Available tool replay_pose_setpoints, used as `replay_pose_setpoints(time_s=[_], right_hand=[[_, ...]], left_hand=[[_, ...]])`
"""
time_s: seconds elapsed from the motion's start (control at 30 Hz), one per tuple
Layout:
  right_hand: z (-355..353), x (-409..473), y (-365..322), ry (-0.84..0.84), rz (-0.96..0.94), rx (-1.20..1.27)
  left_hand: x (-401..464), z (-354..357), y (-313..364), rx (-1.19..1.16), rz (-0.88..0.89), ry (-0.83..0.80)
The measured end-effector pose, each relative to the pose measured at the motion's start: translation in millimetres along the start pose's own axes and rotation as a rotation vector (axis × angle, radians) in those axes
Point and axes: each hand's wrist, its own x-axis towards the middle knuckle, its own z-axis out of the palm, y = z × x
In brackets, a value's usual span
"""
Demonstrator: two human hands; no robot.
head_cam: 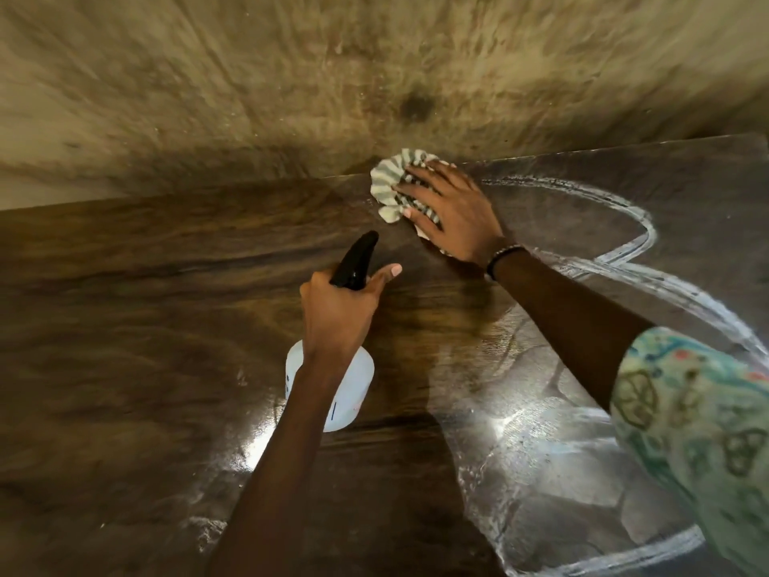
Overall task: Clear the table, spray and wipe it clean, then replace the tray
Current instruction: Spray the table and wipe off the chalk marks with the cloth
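The cloth (pixel 395 189) is a bunched, ruffled rag striped in pale grey-green and white, its pleated edge fanning out past the fingertips. It lies on the dark wooden table (pixel 145 326) near the far edge. The right hand (pixel 451 216) presses flat on top of it, fingers straight and spread apart, with cloth showing between them; a dark beaded bracelet (pixel 501 256) circles the wrist, and a patterned green sleeve (pixel 686 418) covers the upper arm.

White foamy streaks (pixel 632 243) curve in wide loops over the right part of the tabletop, and the wood there shines wet.

Closer in, the left hand (pixel 339 310) grips the neck of a spray bottle (pixel 358 385), its fingers curled round the black trigger head (pixel 355 260) and the thumb sticking out to the right. The bottle body is translucent white; how much liquid is inside cannot be told. Beyond the table lies a mottled tan floor (pixel 291 77).
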Motion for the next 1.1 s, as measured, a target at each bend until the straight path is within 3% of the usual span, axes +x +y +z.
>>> replay_pose_setpoints(time_s=[0.17,0.23,0.37,0.5,0.67,0.8,0.93,1.1], right_hand=[[28,35,-55,0.006,-0.167,0.026],[33,23,-68,-0.064,-0.262,0.042],[17,-21,-37,-0.092,-0.418,0.023],[3,-21,8,-0.066,-0.220,0.003],[15,32,-33,0.026,0.024,0.020],[27,25,-62,-0.041,-0.156,0.035],[20,-33,-41,-0.098,-0.341,0.015],[-6,-69,35,-0.087,-0.208,0.008]], left_hand=[[3,-11,-9,0.041,0.033,0.022],[4,-15,-10,0.043,0.036,0.032],[3,-24,-6,0.046,0.052,0.024],[3,-27,-6,0.008,0.016,0.037],[2,-24,-16,-0.017,-0.025,0.028],[-2,-18,-18,0.006,-0.057,0.036],[-5,-13,-15,0.017,-0.076,-0.001],[-9,-4,-8,-0.012,-0.063,-0.017]])
